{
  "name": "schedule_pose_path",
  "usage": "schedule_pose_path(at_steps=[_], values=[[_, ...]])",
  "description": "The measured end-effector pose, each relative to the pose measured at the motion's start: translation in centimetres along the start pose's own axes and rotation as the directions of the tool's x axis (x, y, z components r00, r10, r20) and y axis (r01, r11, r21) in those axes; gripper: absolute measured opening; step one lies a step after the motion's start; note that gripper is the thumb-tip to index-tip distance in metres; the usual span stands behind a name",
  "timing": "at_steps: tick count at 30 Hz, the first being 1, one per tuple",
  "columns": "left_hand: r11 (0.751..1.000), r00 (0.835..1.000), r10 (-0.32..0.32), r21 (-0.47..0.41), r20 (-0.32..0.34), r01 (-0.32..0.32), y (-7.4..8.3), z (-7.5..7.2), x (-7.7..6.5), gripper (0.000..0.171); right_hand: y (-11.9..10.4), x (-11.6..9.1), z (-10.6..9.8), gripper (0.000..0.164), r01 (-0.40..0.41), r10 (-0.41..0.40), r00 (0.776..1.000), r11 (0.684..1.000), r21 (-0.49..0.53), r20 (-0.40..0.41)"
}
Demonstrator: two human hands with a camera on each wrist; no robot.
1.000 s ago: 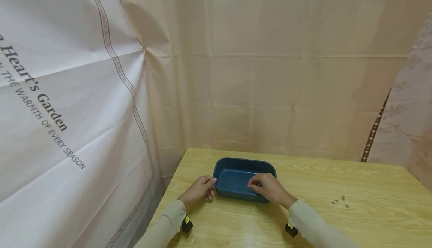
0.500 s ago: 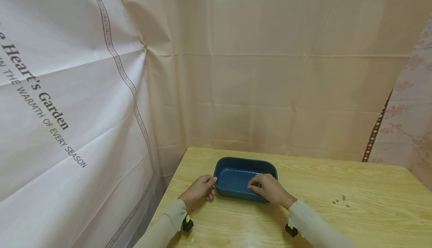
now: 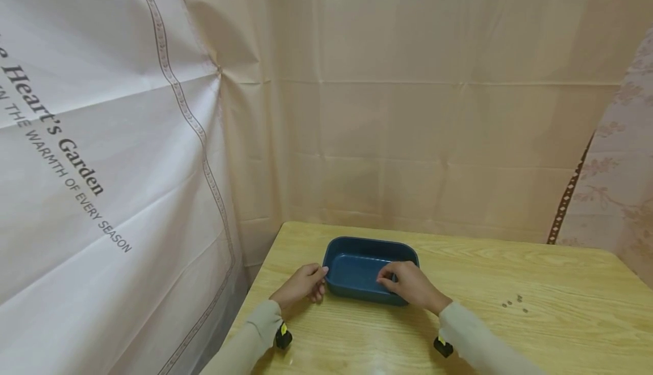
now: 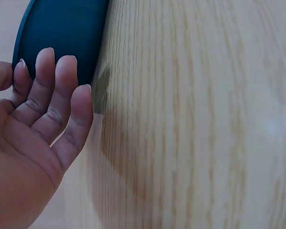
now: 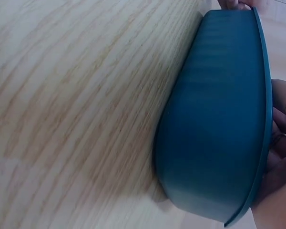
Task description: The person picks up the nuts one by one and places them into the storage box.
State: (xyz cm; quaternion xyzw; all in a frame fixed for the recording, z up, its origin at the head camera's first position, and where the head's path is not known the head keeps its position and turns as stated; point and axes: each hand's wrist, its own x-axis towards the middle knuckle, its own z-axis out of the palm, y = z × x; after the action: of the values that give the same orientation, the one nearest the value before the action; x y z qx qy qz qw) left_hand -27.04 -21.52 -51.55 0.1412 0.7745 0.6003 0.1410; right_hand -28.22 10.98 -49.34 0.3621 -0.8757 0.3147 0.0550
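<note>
A dark blue rectangular tub [image 3: 357, 273] stands on the wooden table. My left hand [image 3: 303, 287] pinches its left rim between thumb and index finger, seen also in the left wrist view, where the other fingers [image 4: 66, 71] are loosely bent beside the tub wall. Over the tub's right side, my right hand [image 3: 410, 284] reaches down inside the rim with thumb and index fingertips close together. Whether something tiny sits between them is too small to tell. In the right wrist view the tub's wall [image 5: 214, 114] hides much of the right fingers [image 5: 279, 167].
Several tiny dark ring-like pieces [image 3: 519, 299] lie on the table [image 3: 469, 273] to the right of the tub. A beige cloth [image 3: 388, 109] hangs behind the table. A white printed cloth [image 3: 127, 182] hangs along the left side.
My right hand has shifted very slightly to the right over the tub. The left hand stays at the rim, and the tub and ring-like pieces look unmoved.
</note>
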Motion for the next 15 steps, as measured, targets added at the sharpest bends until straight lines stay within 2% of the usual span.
schedule_pose_path(at_steps=[8, 15], values=[[1.0, 1.0, 0.007, 0.005, 0.009, -0.007, -0.2, -0.1, 0.3, 0.044, 0.7, -0.4, -1.1, 0.006, -0.045, 0.044, 0.999, 0.998, -0.036, -0.029], [1.0, 1.0, -0.002, 0.002, -0.001, 0.002, -0.4, -0.1, 0.3, 0.045, 1.1, -0.9, -2.0, 0.008, -0.062, 0.062, 0.997, 0.998, -0.004, -0.036]])
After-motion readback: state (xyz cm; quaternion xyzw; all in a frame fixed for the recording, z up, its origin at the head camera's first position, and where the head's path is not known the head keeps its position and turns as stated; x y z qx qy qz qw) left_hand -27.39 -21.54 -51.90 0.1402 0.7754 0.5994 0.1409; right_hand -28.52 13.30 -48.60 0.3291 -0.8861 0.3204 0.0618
